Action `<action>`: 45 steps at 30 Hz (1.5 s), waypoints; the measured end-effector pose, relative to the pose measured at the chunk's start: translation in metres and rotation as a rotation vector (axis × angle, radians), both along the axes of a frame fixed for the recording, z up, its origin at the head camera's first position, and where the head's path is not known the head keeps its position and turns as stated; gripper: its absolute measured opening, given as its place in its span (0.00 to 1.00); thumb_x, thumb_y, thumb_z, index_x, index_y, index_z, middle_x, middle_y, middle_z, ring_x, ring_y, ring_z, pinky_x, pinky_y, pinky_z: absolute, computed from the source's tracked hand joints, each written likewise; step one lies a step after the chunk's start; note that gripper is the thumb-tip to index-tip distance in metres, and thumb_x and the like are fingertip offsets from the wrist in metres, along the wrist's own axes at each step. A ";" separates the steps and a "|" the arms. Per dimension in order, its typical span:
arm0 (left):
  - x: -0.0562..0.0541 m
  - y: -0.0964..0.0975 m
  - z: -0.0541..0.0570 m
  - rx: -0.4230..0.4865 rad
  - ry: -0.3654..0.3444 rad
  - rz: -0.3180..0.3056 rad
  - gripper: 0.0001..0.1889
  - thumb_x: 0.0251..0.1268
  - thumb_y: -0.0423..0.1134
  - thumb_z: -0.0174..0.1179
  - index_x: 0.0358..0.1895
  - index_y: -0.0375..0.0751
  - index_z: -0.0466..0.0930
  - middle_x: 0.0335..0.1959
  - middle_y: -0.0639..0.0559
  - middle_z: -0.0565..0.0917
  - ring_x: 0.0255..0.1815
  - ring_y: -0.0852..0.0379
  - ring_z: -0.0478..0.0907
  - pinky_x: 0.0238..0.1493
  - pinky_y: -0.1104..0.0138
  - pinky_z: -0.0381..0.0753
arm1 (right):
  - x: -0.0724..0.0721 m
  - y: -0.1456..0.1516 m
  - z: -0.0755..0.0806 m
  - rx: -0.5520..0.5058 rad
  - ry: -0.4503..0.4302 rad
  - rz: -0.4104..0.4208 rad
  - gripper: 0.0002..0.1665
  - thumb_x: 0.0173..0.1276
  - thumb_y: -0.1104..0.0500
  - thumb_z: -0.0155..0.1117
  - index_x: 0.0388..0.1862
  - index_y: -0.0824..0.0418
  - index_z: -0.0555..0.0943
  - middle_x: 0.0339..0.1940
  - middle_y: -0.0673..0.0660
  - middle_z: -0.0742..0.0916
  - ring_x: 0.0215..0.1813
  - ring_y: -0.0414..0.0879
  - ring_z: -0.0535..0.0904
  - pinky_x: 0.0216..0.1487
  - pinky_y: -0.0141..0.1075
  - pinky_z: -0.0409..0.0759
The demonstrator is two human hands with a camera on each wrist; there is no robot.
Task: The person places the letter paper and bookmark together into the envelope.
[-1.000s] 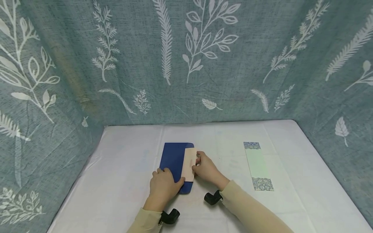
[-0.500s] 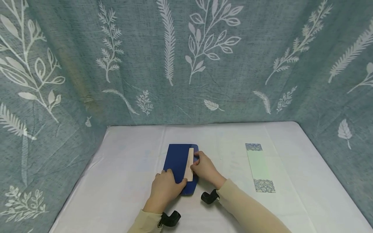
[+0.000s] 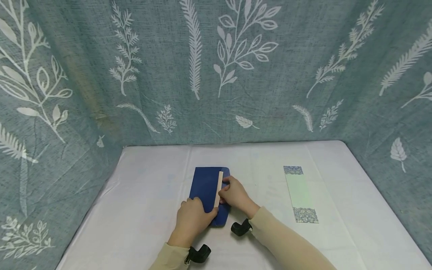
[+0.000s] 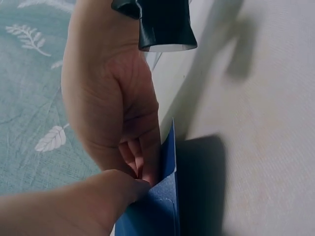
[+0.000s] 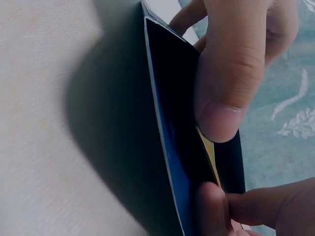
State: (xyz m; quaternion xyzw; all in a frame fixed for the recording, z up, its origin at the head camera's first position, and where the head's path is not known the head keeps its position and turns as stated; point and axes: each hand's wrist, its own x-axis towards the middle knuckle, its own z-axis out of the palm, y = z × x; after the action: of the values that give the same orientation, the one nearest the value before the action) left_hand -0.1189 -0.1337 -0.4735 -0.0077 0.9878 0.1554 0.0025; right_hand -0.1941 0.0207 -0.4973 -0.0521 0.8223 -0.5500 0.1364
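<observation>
A dark blue envelope (image 3: 205, 183) is held slightly off the white table, its opening facing right. My left hand (image 3: 193, 217) grips its near left side, thumb over the front. A cream card (image 3: 219, 189) sits partly inside, only a narrow strip showing. My right hand (image 3: 237, 193) pinches the card's outer edge at the envelope mouth. In the right wrist view, my right thumb (image 5: 229, 83) presses on the dark open mouth, where a thin yellowish card edge (image 5: 209, 152) shows. The left wrist view has the blue envelope (image 4: 152, 211) beneath my left thumb (image 4: 98, 194).
On the right of the white-covered table (image 3: 152, 168) lies a pale green paper strip (image 3: 298, 190) with blue floral bands at both ends. A teal curtain (image 3: 216, 112) with white leaf prints surrounds the back and sides. Both wrists carry black camera mounts.
The cream card has slid leftward into the envelope, from a wide panel to a narrow strip. My right hand has followed it slightly left; the left hand keeps its hold.
</observation>
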 end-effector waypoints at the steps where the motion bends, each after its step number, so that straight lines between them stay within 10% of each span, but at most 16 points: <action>1: 0.000 0.000 0.000 0.003 -0.001 0.001 0.38 0.51 0.64 0.65 0.38 0.22 0.78 0.30 0.33 0.78 0.34 0.38 0.77 0.33 0.49 0.78 | 0.000 -0.001 -0.001 -0.004 -0.002 0.008 0.31 0.62 0.70 0.62 0.63 0.74 0.67 0.27 0.56 0.82 0.20 0.45 0.82 0.26 0.36 0.81; 36: 0.006 0.003 -0.001 -0.055 -0.014 -0.001 0.45 0.48 0.67 0.66 0.46 0.19 0.77 0.43 0.25 0.77 0.41 0.34 0.77 0.36 0.48 0.79 | 0.004 0.004 0.006 0.095 0.091 0.133 0.29 0.67 0.64 0.60 0.65 0.72 0.69 0.24 0.51 0.84 0.22 0.42 0.81 0.27 0.34 0.77; 45: 0.004 0.005 -0.005 -0.052 0.018 0.025 0.45 0.47 0.64 0.68 0.45 0.16 0.76 0.42 0.24 0.76 0.41 0.34 0.76 0.35 0.48 0.79 | 0.008 0.052 0.011 0.148 0.109 0.000 0.33 0.67 0.53 0.66 0.67 0.63 0.70 0.39 0.54 0.82 0.32 0.43 0.82 0.30 0.37 0.79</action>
State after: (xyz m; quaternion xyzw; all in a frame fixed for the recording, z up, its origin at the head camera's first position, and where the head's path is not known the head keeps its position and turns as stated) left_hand -0.1144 -0.1287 -0.4785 -0.0187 0.9913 0.1300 -0.0084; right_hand -0.1857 0.0728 -0.4862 -0.0718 0.8669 -0.4840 0.0947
